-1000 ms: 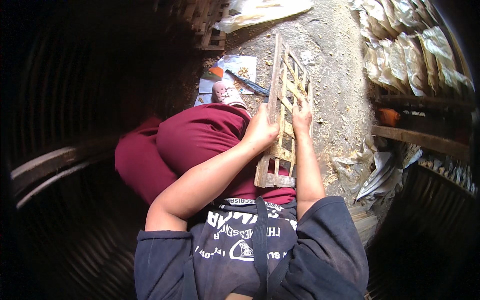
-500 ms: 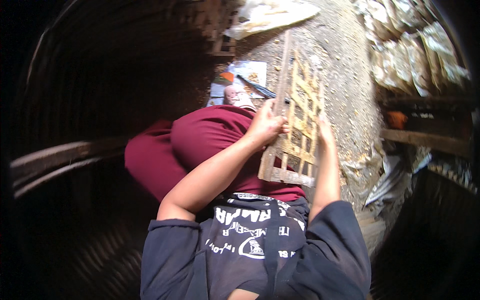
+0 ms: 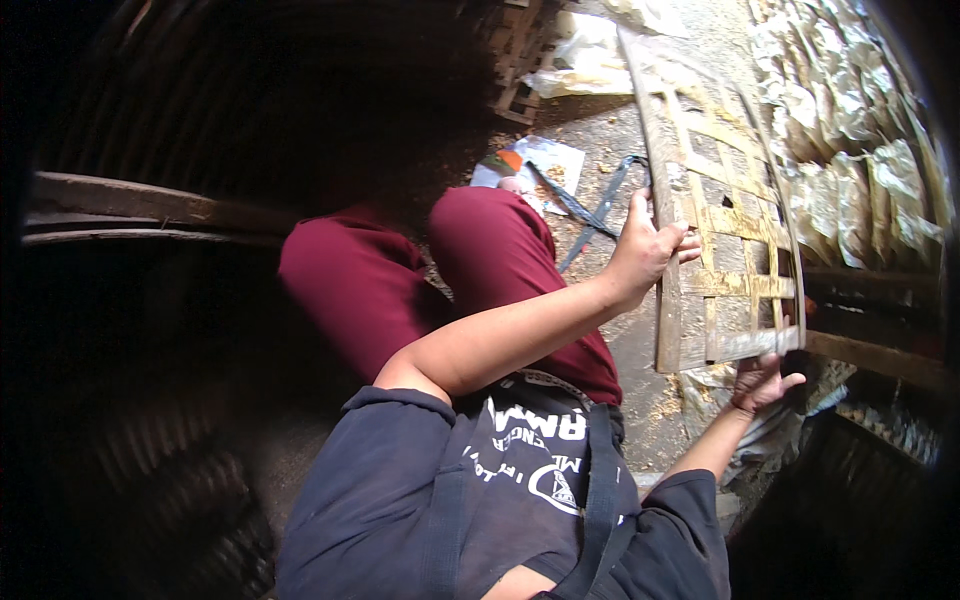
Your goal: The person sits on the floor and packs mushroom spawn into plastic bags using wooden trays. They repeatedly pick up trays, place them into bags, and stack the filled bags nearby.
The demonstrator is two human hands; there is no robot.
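A rectangular wooden frame with a lattice of flat, yellow-stained slats (image 3: 735,222) is held up on my right side, tilted. My left hand (image 3: 645,250) grips its left rail, the thumb pointing up along the wood and the fingers wrapped over it. Just below the frame's lower right corner is my right hand (image 3: 762,384), its thumb spread out sideways and its fingers reaching up to the bottom bar. The fingertips blur against the wood, so I cannot tell how firmly they touch.
Pale, crumpled sheets (image 3: 895,185) hang in rows at the right, above a wooden beam (image 3: 880,360). A dark strap (image 3: 600,212) and papers (image 3: 555,165) lie on the littered ground ahead. Whitish plastic sheeting (image 3: 585,60) lies beyond, near a slatted crate (image 3: 515,60). A wooden rail (image 3: 140,200) runs along the left.
The lattice frame has swung to the right and turned its face more toward me. My right hand has slid from its right side down to the lower corner, and my left hand keeps its hold.
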